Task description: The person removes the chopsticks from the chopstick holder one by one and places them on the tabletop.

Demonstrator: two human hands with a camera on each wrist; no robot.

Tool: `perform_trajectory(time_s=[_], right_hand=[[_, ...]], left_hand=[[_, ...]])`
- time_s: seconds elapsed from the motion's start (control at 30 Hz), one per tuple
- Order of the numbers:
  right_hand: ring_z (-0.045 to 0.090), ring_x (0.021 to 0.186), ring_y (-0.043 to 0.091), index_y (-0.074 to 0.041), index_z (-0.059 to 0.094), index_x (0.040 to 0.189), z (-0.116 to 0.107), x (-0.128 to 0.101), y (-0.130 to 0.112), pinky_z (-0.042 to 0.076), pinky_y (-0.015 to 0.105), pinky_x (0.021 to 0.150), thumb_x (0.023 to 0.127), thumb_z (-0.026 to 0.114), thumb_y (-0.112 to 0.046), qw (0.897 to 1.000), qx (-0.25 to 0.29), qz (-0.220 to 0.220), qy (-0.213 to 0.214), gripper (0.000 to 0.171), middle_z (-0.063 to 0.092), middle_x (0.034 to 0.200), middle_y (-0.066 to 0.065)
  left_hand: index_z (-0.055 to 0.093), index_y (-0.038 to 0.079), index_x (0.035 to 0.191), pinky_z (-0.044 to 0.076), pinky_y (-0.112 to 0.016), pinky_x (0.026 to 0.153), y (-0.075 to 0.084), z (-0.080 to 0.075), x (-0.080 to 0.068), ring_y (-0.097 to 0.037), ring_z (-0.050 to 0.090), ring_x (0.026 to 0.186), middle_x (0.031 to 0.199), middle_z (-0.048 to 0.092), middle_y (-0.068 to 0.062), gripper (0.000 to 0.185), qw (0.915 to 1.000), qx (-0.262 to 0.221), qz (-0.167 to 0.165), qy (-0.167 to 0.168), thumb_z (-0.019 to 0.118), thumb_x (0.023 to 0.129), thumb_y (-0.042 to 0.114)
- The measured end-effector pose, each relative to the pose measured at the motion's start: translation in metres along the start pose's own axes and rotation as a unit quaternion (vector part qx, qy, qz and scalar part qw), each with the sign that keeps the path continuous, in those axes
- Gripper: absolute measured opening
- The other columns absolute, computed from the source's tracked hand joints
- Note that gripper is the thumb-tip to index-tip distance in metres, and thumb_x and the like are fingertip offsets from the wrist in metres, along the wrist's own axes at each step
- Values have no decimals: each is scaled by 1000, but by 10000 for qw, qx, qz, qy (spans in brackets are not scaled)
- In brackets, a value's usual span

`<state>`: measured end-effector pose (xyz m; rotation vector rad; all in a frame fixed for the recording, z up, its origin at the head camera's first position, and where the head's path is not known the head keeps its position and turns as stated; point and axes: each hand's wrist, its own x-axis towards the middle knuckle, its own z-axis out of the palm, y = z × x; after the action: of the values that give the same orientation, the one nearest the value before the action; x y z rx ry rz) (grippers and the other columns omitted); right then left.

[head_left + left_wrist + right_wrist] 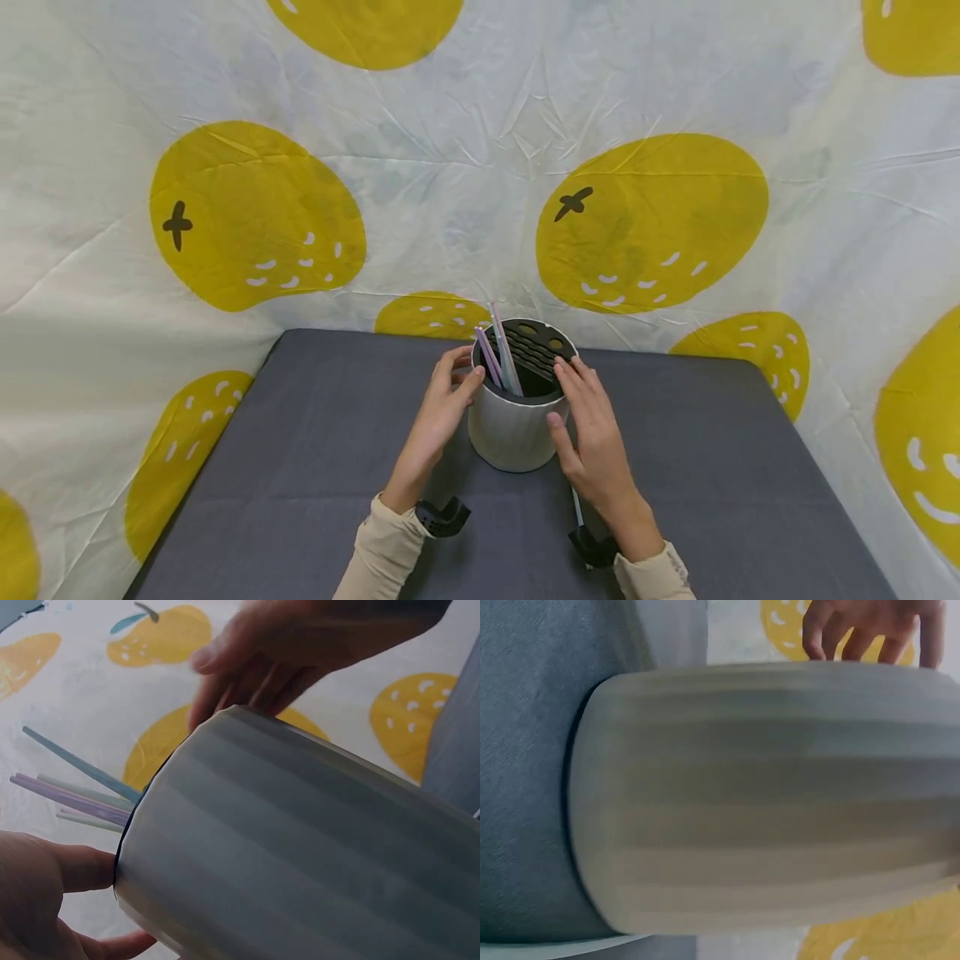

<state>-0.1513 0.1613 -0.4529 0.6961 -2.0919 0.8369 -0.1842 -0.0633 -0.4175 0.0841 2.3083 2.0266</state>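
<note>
A white ribbed cylindrical holder (513, 433) (300, 847) (780, 795) stands upright on the grey table (315, 467). Several pastel straws (498, 354) (75, 791) lean out of its left side, and a black slotted insert (536, 350) sits inside. My left hand (442, 408) (37, 892) (870, 630) wraps the holder's left rim with curled fingers. On the other side, my right hand (592, 433) (300, 645) lies against the right wall, its fingers straight along the rim and its thumb on the front wall.
A white cloth with yellow fruit prints (450, 167) hangs close behind and beside the table. The table's far edge runs just behind the holder. Black wrist mounts (442, 517) sit on both forearms.
</note>
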Motion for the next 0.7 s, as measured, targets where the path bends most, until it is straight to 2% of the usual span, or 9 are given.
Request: perform_trajectory(time_s=[0.17, 0.37, 0.53, 0.7], right_hand=[[52, 142, 41, 2, 55, 148, 5, 12, -11, 25, 53, 129, 113, 41, -42, 9973, -523, -296, -430, 58, 63, 146, 19], [57, 139, 35, -2, 60, 144, 12, 24, -23, 26, 57, 127, 113, 44, -39, 9943, -609, -304, -818, 52, 69, 139, 15], [61, 135, 32, -3, 66, 137, 16, 29, -28, 32, 57, 123, 110, 54, -34, 9962, -479, -143, -706, 43, 73, 131, 14], [66, 124, 32, -3, 68, 133, 18, 32, -31, 36, 57, 119, 96, 76, -18, 9986, -114, 221, -476, 41, 75, 124, 14]], left_hand=[[45, 13, 153, 56, -47, 98, -1, 0, 1, -32, 52, 125, 150, 46, -17, 51, 9999, -3, 112, 9, 59, 107, 31], [46, 17, 153, 54, -44, 98, -1, 0, 0, -31, 51, 126, 151, 46, -15, 51, 10000, 16, 84, 32, 60, 106, 33], [46, 17, 153, 54, -46, 98, 1, 0, -1, -32, 52, 127, 151, 46, -15, 51, 9999, 39, 153, 31, 59, 107, 33], [47, 17, 152, 55, -47, 98, 1, 0, 1, -32, 52, 127, 152, 46, -15, 51, 9999, 69, 142, 40, 60, 106, 34]])
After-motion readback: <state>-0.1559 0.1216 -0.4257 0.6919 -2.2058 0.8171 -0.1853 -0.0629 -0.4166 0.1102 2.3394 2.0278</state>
